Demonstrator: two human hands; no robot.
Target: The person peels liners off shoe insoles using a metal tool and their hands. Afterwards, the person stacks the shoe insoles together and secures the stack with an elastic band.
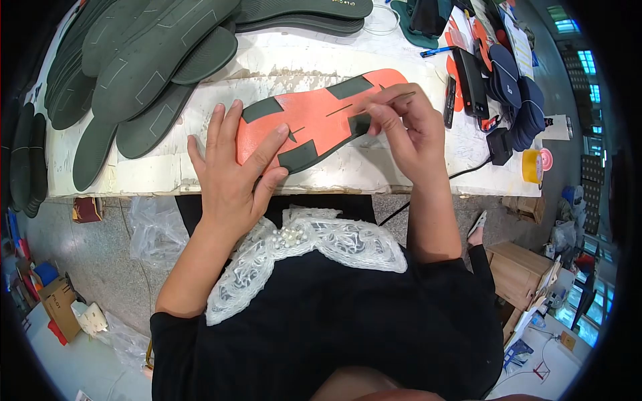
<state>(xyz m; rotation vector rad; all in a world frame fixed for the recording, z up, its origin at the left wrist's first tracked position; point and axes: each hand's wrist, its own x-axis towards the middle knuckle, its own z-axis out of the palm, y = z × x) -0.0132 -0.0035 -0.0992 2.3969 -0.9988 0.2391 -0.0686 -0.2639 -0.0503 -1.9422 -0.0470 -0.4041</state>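
An orange template (311,123) with cut-outs lies on top of a dark green shoe sole (348,88), whose surface shows through the notches along both edges. My left hand (231,164) rests with spread fingers on the template's left end, the thumb near its lower edge. My right hand (411,130) is closed in a pinch over the right part of the template. A slim pen-like stick (399,97) shows between its fingers; the tip is hard to make out.
Piles of dark green soles (144,63) fill the table's left side, with more soles (301,15) at the back. At right lie a black box-shaped device (470,83), a cutter knife (449,101), a blue pen (437,51), navy soles (528,107) and yellow tape (531,166).
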